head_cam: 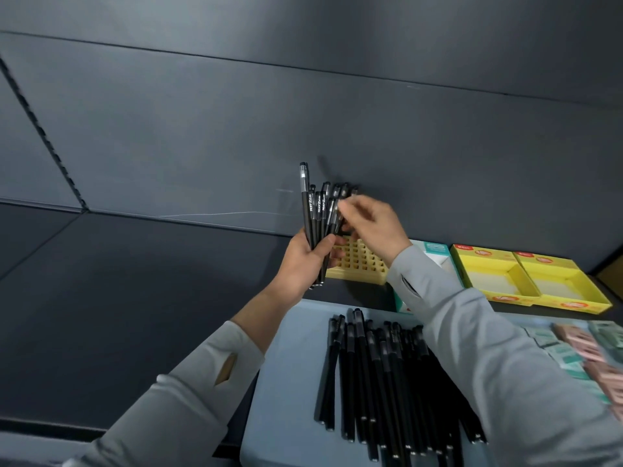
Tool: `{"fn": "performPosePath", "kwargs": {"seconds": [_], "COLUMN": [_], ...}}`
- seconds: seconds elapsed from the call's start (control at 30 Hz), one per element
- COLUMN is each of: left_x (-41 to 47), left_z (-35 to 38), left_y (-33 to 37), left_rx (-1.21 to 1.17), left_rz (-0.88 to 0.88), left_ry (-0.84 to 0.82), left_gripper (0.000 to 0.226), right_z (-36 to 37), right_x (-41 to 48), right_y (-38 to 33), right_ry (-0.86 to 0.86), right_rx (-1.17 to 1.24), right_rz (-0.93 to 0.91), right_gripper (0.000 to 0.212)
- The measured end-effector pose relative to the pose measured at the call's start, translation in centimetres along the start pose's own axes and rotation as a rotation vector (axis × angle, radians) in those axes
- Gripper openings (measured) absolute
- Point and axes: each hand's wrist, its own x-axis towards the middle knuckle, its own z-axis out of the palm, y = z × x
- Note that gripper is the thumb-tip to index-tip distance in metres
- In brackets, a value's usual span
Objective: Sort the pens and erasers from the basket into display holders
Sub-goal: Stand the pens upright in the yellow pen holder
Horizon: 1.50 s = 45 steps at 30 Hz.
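My left hand (305, 261) grips a bundle of several black pens (315, 210), held upright above the shelf. My right hand (374, 224) reaches in from the right and pinches the cap end of one pen in that bundle. Just behind and below both hands sits a yellow grid pen holder (360, 262) with empty holes. Many more black pens (377, 379) lie side by side in the pale blue basket (279, 382) near me. Green and pink erasers (586, 348) lie blurred in the basket's right part.
Two open yellow display boxes (529, 274) stand on the dark shelf at the right, and a white-and-teal box (435, 254) sits between them and the grid holder, partly behind my right sleeve. The dark back panel rises behind.
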Motion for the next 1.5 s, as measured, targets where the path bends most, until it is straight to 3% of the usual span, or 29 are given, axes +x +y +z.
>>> {"fn": "performPosePath", "kwargs": {"seconds": [0.07,0.13,0.33,0.43,0.5,0.63,0.77,1.13,1.37,1.5], "left_x": [-0.1,-0.1,0.2,0.6,0.7,0.4,-0.1,-0.6,-0.7,-0.7], "left_z": [0.2,0.2,0.2,-0.6,-1.1,-1.7,-1.8,-2.0,-1.6,-1.5], "left_y": [-0.1,-0.3,-0.7,-0.9,-0.9,-0.7,-0.6,-0.8,-0.9,-1.0], "left_rx": [-0.002,-0.003,0.159,0.277,0.207,0.188,0.163,0.186,0.196,0.289], "left_rz": [-0.007,-0.021,-0.037,-0.036,-0.049,-0.033,-0.015,0.017,0.0,0.002], "left_ry": [0.001,0.011,0.068,0.186,0.234,0.242,0.199,0.085,0.068,0.085], "left_gripper": [0.021,0.022,0.024,0.021,0.021,0.018,0.016,0.015,0.012,0.021], "right_z": [-0.1,-0.3,-0.8,-2.0,-3.1,-3.7,-2.5,-1.8,-1.5,-1.5], "right_x": [-0.2,-0.5,-1.0,-0.2,0.6,1.7,2.4,3.8,3.4,3.2], "right_y": [0.2,0.5,0.6,0.1,-0.1,1.0,2.2,2.8,3.2,2.7], "right_ry": [-0.023,-0.031,-0.044,0.071,0.208,0.367,0.343,0.35,0.203,0.318], "right_rx": [0.112,0.178,0.186,0.186,0.202,-0.014,-0.166,-0.239,-0.289,-0.336], "right_rz": [0.017,0.044,0.105,0.072,0.02,-0.113,-0.132,-0.169,-0.122,-0.132], "right_gripper": [0.01,0.018,0.006,0.008,0.01,0.011,0.01,0.005,0.01,0.02]}}
